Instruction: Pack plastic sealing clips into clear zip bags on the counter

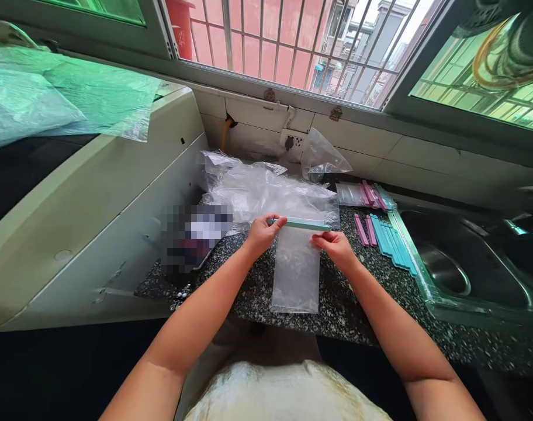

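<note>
A clear plastic bag (295,275) hangs flat over the front of the speckled counter. Across its top edge lies a teal bag sealing clip (308,224), a long thin strip. My left hand (265,233) pinches the strip's left end between thumb and fingers. Just under the strip's right end, my right hand (335,245) is closed on the bag's upper right edge. Whether its fingers also touch the clip, I cannot tell. Behind both hands spreads a pile of clear plastic bags (258,187).
Right of my hands lie several teal clips (391,242) and two pink clips (365,230), beside the metal sink (485,304). More clips rest on a bag (349,194) behind them. A blurred dark item (198,237) is at left, next to a large pale appliance (117,193).
</note>
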The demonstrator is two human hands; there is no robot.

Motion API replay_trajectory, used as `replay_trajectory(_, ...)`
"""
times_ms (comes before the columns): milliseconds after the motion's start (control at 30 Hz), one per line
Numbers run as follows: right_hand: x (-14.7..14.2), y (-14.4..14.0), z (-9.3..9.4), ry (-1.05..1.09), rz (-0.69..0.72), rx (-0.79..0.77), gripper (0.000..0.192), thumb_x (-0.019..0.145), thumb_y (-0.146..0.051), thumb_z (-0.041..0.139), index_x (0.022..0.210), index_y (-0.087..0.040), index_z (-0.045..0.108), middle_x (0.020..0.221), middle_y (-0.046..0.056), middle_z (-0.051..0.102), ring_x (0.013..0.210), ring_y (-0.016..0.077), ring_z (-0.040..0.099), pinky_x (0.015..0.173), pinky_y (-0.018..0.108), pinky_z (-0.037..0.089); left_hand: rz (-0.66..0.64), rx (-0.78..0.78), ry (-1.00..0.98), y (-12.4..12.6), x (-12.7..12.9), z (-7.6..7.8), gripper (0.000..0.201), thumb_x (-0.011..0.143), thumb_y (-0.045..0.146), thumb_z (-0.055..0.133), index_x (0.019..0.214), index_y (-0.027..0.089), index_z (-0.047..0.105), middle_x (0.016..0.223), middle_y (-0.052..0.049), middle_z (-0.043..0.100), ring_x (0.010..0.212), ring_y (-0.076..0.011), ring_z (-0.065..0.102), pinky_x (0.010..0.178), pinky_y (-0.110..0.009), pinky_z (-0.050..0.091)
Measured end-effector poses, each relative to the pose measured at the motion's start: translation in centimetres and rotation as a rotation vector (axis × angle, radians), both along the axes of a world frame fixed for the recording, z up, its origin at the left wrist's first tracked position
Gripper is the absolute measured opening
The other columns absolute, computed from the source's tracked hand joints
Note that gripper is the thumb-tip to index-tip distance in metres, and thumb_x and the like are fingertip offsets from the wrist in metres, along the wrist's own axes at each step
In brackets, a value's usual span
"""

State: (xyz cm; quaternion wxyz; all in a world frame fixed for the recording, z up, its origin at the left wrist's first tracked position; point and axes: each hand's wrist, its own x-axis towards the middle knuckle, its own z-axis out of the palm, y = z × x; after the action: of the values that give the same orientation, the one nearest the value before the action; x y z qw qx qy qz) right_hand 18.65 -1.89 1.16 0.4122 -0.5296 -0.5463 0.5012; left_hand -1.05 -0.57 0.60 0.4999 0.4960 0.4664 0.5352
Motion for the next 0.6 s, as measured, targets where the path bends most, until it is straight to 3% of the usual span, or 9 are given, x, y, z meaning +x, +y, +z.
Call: replay_trajectory(600,0.09,-0.52,0.33,-0.25,0.1,0.114,0.042,0.062,-0.057,0.061,0.06,-0.015,0.066,0.057,0.003,0.063,0.055,0.0147,0.054,0.057,0.028,0.043,0.148,0.026,-0.083,0.27,-0.42,0.22,0.047,0.055,0.059,0.065,0.066,0.015,0.054,0.042,0.008,0.031,0.041,-0.0052,0.026,0.043,-0.022,0.016)
